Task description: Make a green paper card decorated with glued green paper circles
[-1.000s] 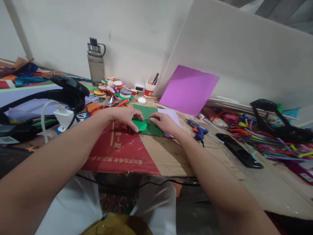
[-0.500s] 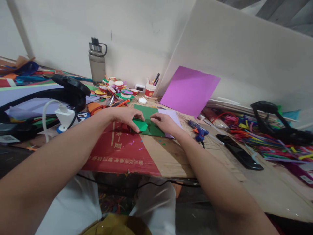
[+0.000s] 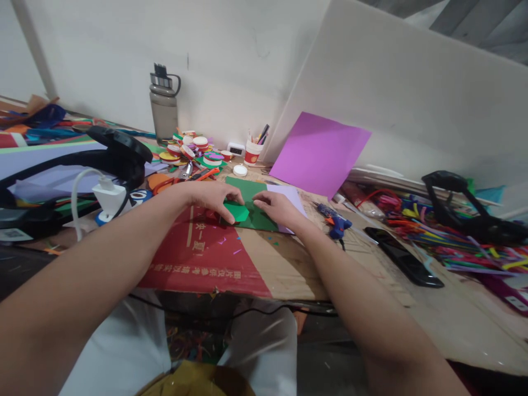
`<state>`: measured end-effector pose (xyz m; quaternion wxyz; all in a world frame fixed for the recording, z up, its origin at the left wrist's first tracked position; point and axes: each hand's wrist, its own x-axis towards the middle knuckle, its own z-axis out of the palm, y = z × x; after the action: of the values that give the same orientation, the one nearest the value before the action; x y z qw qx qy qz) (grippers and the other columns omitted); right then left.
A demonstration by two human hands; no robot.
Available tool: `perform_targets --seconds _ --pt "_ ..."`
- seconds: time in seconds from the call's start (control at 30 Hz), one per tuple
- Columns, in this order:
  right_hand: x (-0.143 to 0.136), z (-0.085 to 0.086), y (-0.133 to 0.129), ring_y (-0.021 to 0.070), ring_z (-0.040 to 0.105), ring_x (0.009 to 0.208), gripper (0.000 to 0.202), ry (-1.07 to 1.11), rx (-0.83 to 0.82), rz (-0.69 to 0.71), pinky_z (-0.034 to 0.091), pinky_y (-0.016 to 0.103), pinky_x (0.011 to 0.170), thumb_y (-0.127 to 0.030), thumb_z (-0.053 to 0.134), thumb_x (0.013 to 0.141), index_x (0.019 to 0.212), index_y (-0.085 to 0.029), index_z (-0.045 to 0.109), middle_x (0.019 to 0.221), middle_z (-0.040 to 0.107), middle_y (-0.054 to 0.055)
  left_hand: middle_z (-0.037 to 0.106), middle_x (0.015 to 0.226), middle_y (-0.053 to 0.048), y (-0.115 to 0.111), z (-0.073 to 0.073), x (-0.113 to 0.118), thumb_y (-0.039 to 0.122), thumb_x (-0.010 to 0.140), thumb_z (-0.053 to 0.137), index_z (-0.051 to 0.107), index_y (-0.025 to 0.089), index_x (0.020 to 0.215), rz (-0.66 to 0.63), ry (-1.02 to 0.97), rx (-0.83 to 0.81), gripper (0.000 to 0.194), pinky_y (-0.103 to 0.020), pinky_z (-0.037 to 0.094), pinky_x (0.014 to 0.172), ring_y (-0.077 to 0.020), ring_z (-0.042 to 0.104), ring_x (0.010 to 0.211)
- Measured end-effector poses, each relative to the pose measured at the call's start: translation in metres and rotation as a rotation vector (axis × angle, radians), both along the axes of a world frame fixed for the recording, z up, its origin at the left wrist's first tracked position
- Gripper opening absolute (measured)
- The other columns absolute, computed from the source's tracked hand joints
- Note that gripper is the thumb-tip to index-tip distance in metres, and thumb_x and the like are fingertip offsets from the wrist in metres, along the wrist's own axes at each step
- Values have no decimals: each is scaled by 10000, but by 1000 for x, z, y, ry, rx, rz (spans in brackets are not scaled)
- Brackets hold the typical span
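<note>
My left hand (image 3: pixel 218 198) is closed on a small bright green paper piece (image 3: pixel 236 212) with angled corners, its thumb along the near edge. The piece is over a darker green sheet (image 3: pixel 260 221). My right hand (image 3: pixel 277 207) is over the same sheet, a short way right of the piece. Its thumb and forefinger are slightly apart, and I see nothing between them. A pale lilac sheet (image 3: pixel 297 206) lies partly under that hand. Tiny paper scraps (image 3: pixel 236 252) dot the red and brown cardboard (image 3: pixel 251 264) in front.
A blue glue gun (image 3: pixel 339 225) and a black phone (image 3: pixel 404 257) lie to the right. Scissors (image 3: pixel 206 174), decorated paper discs (image 3: pixel 201 144), a bottle (image 3: pixel 164 113) and a pen cup (image 3: pixel 253 153) stand or lie behind. A purple sheet (image 3: pixel 322 151) leans on the board. A white charger (image 3: pixel 109 197) is left.
</note>
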<state>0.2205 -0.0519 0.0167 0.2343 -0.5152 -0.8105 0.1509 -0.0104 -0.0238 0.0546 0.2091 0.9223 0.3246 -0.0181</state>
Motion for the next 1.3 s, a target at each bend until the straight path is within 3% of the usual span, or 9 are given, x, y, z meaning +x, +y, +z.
perform_targets --seconds 0.33,0.67,0.93,1.3 --pt "0 -4 4 172 642 925 227 -34 23 -3 467 292 836 -262 522 901 1027 -187 695 1034 715 68 592 1272 -67 6 -6 -3 520 662 720 565 216 1225 -21 -24 7 659 -248 399 900 -217 545 1135" --pt "0 -2 2 175 637 925 215 -8 12 1 464 299 834 -253 532 885 1008 -184 694 1040 716 68 597 1254 -69 3 -3 -3 521 672 708 563 203 1234 -20 -9 18 662 -249 401 889 -216 551 1111" --pt "0 5 3 147 617 744 219 426 88 -78 481 278 704 -270 483 852 862 -157 670 835 697 48 605 1240 -60 2 -1 -2 539 662 717 563 227 1241 -19 14 35 675 -252 407 868 -224 557 1093" --pt "3 8 5 112 590 659 198 716 61 -177 496 253 643 -326 514 827 809 -162 622 796 663 37 583 1267 -68 6 -4 -3 508 672 718 558 215 1231 -21 -17 -5 651 -269 395 931 -221 533 1149"
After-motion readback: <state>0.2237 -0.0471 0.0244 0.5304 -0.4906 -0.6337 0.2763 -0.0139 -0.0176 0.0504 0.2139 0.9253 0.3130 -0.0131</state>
